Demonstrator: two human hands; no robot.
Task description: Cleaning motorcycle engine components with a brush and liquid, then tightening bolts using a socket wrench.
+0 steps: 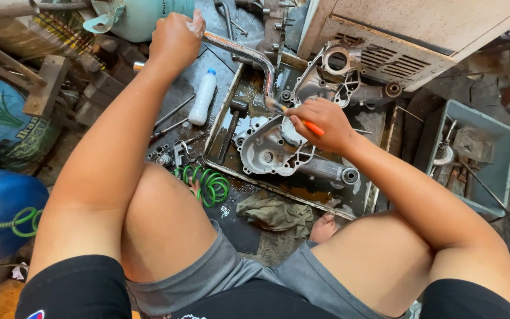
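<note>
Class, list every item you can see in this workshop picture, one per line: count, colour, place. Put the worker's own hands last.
metal tray: one, grey, centre floor
engine cover: one, silver, in tray
bent pipe: one, chrome, over tray's left edge
plastic bottle: one, white, left of tray
coiled hose: one, green, beside left knee
rag: one, olive, below tray
bin: one, grey-blue, right
brush: one, orange handle, in right hand
left hand: grips pipe
right hand: over engine cover

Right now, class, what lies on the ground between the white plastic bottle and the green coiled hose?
In the head view, between the white bottle and green coiled hose lie thin metal rods and a cluster of small metal parts on dark, oily ground.
</note>
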